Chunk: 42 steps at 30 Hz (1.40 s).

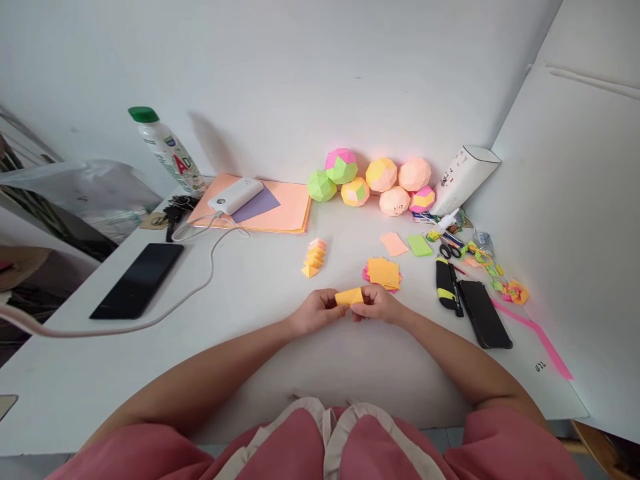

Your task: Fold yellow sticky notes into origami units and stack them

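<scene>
Over the white desk [265, 280], the left hand [316, 311] and right hand [383, 304] curl nearly closed, thumbs and fingers pinching opposite ends of a yellow-orange paper [349, 297], plain, folded into a small oblong.

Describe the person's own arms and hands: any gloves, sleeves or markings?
The left hand and right hand are bare, without gloves; no watch or clear markings show. Dusty-pink sleeves end around the elbows, leaving the forearms uncovered. Cream ruffled trim runs down the garment's front.
</scene>
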Available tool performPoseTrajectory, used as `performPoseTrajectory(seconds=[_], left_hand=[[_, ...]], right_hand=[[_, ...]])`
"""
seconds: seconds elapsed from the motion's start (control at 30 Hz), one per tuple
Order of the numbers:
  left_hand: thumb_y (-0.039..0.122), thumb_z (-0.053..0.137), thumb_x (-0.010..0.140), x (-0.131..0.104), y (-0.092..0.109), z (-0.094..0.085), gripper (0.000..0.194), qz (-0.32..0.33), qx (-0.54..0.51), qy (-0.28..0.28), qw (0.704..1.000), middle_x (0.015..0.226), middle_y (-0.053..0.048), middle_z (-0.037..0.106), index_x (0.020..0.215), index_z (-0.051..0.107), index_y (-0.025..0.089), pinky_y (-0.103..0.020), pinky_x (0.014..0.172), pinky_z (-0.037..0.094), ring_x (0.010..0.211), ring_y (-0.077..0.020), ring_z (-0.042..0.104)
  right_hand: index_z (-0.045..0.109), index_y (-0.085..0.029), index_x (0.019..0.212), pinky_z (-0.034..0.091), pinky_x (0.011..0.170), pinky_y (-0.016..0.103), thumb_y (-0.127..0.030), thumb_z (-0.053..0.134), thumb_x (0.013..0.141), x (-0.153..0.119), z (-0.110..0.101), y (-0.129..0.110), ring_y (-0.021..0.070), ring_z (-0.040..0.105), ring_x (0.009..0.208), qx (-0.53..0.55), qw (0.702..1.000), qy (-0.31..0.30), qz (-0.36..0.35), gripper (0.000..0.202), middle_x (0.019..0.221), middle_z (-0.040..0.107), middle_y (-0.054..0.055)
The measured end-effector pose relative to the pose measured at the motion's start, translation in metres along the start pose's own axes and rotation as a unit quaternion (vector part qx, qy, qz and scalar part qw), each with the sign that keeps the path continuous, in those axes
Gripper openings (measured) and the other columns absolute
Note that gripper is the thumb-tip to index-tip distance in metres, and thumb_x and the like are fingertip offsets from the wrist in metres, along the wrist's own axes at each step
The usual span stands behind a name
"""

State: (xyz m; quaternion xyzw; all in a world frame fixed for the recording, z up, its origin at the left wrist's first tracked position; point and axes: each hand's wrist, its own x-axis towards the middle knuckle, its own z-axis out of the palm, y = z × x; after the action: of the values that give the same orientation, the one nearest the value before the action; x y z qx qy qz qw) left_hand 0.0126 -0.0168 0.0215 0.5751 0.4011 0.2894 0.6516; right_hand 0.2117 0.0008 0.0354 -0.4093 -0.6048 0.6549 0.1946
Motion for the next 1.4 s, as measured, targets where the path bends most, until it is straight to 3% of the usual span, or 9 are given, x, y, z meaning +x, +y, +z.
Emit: performPoseTrajectory(seconds=[0.13,0.33,0.53,0.67,0.77,1.0,1.17,1.4], left_hand=[[0.046,0.063,0.07,-0.001,0.004,0.002,0.035,0.002,0.001,-0.002,1.0,0.061,-0.001,0.057,0.079,0.061,0.012,-0.022,0.048,0.036,0.054,-0.0105,0.049],[0.046,0.064,0.069,0.0,0.001,0.002,0.036,-0.018,-0.007,0.011,1.0,0.059,0.001,0.051,0.078,0.058,0.012,-0.021,0.045,0.032,0.05,-0.0079,0.043],[0.043,0.062,0.071,0.001,-0.005,-0.002,0.031,0.001,-0.042,0.005,0.999,0.059,0.004,0.044,0.07,0.051,0.014,-0.021,0.047,0.03,0.05,-0.0059,0.037],[0.042,0.064,0.069,0.0,-0.004,-0.002,0.031,0.0,-0.061,0.004,0.998,0.058,0.004,0.044,0.074,0.053,0.014,-0.02,0.047,0.03,0.049,-0.0059,0.037],[0.041,0.063,0.068,-0.001,-0.003,0.0,0.03,-0.009,-0.032,0.01,0.999,0.058,0.004,0.043,0.076,0.056,0.013,-0.02,0.046,0.029,0.049,-0.0059,0.036],[0.036,0.06,0.071,-0.001,-0.001,0.005,0.023,0.001,0.037,0.019,0.999,0.057,0.004,0.041,0.074,0.059,0.012,-0.019,0.045,0.028,0.05,-0.006,0.035],[0.036,0.059,0.071,-0.002,0.001,0.003,0.024,-0.006,0.041,0.015,0.999,0.057,0.003,0.045,0.074,0.059,0.012,-0.02,0.045,0.03,0.049,-0.0064,0.037],[0.029,0.059,0.068,0.001,-0.001,0.001,0.019,-0.001,0.027,0.028,0.999,0.056,0.004,0.044,0.063,0.047,0.015,-0.018,0.044,0.028,0.048,-0.0051,0.035]], right_hand=[[0.062,-0.013,0.087,0.046,0.057,0.023,-0.02,0.063,0.069,0.001,0.004,0.0,0.0113,0.06,0.06,0.005,1.0,0.007,0.008,0.02,0.064,0.064,0.001],[0.061,-0.013,0.084,0.046,0.054,0.023,-0.017,0.058,0.069,0.001,0.003,0.003,0.0114,0.059,0.056,-0.001,0.999,0.034,0.001,0.016,0.059,0.063,0.0],[0.05,-0.016,0.068,0.041,0.044,0.021,-0.02,0.057,0.07,0.004,-0.01,0.011,0.0099,0.054,0.045,0.036,0.998,0.027,-0.051,0.008,0.052,0.062,0.0],[0.047,-0.018,0.078,0.042,0.042,0.022,-0.03,0.054,0.077,0.005,-0.01,0.012,0.0119,0.057,0.051,0.09,0.991,0.045,-0.084,0.014,0.059,0.061,-0.001],[0.05,-0.017,0.088,0.042,0.045,0.02,-0.035,0.06,0.075,0.003,-0.004,0.01,0.0108,0.057,0.057,0.042,0.996,0.035,-0.063,0.024,0.069,0.06,0.0],[0.059,-0.014,0.084,0.046,0.06,0.025,-0.033,0.065,0.072,0.001,0.002,0.009,0.0116,0.056,0.066,-0.029,0.999,0.006,-0.037,0.023,0.073,0.06,0.002],[0.061,-0.013,0.089,0.046,0.058,0.024,-0.031,0.064,0.072,-0.001,0.003,0.003,0.0106,0.056,0.063,-0.019,0.999,0.017,-0.024,0.024,0.075,0.062,0.003],[0.057,-0.013,0.079,0.042,0.05,0.021,-0.031,0.063,0.073,-0.002,0.001,0.003,0.0095,0.055,0.056,-0.015,0.999,0.027,-0.036,0.02,0.067,0.06,0.001]])
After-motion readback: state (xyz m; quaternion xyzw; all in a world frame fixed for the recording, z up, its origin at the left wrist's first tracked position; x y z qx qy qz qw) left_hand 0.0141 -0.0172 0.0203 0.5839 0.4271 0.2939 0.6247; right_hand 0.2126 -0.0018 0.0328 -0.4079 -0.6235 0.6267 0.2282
